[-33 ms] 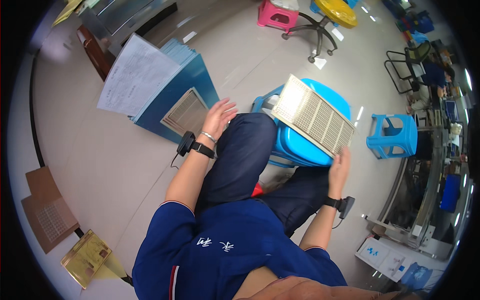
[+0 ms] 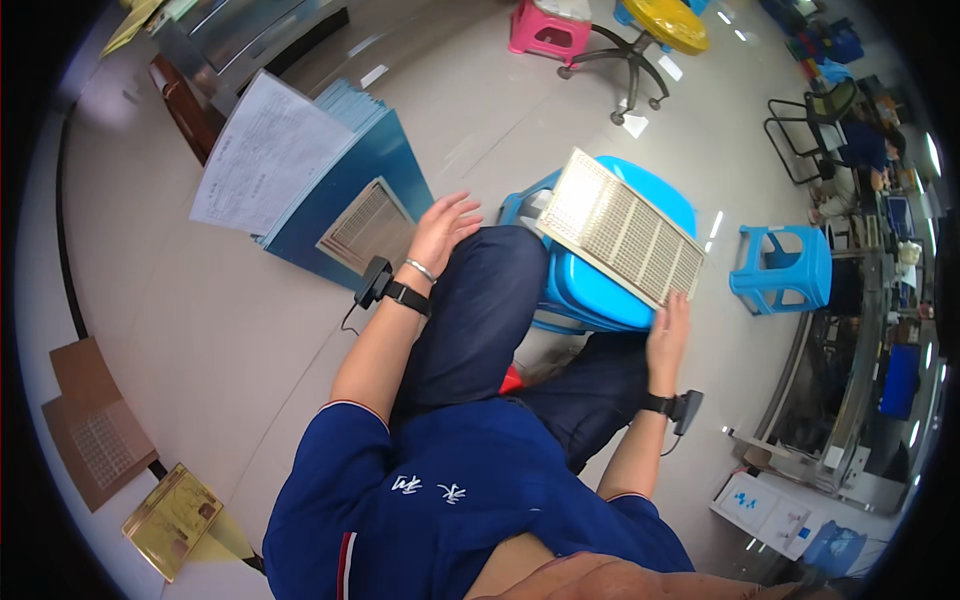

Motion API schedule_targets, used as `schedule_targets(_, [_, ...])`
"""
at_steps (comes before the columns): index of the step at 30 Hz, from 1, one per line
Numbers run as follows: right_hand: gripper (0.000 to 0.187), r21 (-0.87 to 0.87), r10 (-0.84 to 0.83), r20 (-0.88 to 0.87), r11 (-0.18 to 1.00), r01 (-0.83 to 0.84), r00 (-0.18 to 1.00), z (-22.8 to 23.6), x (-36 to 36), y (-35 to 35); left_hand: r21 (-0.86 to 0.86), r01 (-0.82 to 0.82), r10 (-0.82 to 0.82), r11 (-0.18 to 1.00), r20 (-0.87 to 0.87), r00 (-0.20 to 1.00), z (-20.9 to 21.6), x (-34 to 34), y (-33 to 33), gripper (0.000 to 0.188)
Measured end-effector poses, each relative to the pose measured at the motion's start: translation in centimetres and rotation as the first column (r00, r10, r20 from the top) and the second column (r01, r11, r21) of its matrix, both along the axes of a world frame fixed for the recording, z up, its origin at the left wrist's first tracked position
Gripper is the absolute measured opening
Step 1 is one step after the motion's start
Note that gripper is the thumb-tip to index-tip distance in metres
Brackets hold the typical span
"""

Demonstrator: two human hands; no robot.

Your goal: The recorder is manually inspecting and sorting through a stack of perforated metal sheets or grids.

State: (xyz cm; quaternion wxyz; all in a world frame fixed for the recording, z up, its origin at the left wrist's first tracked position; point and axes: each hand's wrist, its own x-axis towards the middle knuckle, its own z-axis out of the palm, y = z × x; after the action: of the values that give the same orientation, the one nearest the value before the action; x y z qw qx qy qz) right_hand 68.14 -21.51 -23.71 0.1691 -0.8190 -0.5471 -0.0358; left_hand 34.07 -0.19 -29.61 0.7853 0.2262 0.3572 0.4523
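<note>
A cream rectangular panel with a grid of small holes (image 2: 622, 228) lies on a blue plastic stool (image 2: 610, 297) in front of me and overhangs its edges. My right hand (image 2: 667, 342) is at the panel's near right corner, fingers stretched out with the tips at its edge; no grip around it shows. My left hand (image 2: 440, 238) hovers by my left knee with its fingers extended and nothing in it. Beyond it, similar cream grid panels (image 2: 370, 228) rest against an upright stack of blue boards (image 2: 392, 150). A large printed white sheet (image 2: 268, 150) leans on that stack.
Another blue stool (image 2: 782, 268) stands to the right. Farther off are a pink stool (image 2: 550, 32) and a wheeled chair with a yellow seat (image 2: 668, 22). Brown cardboard (image 2: 98, 425) and a gold-coloured panel (image 2: 172, 520) lie at lower left. Work benches line the right side.
My right hand has moved slightly left along the panel's near corner. The left hand has shifted a little, still holding nothing. The panel stays on the stool.
</note>
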Motion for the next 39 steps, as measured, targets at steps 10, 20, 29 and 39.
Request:
schedule_targets(10, [0.038,-0.029,0.028,-0.184,0.999,-0.034,0.982,2.3,-6.0,-2.8,0.530,0.306,0.114,0.791,-0.619,0.777,5.0,6.2,0.5,0.031])
schedule_targets(20, [0.042,0.229,0.090,-0.963,0.767,0.600,0.252,1.8,-2.3,-4.7,0.252,0.221,-0.187,0.942,-0.152,0.970,7.5,3.5,-5.3,0.035])
schedule_targets(29, [0.034,0.241,0.231,-0.969,0.834,0.495,0.084,5.4,-3.6,-5.2,0.207,0.133,-0.100,0.969,-0.164,0.981,6.2,-1.4,-7.8,0.037])
schedule_targets(39, [0.027,0.368,0.331,-0.930,0.830,0.419,0.162,6.4,-4.5,-5.7,0.215,0.058,-0.029,0.975,-0.134,0.991,8.0,-2.1,-8.4,0.035])
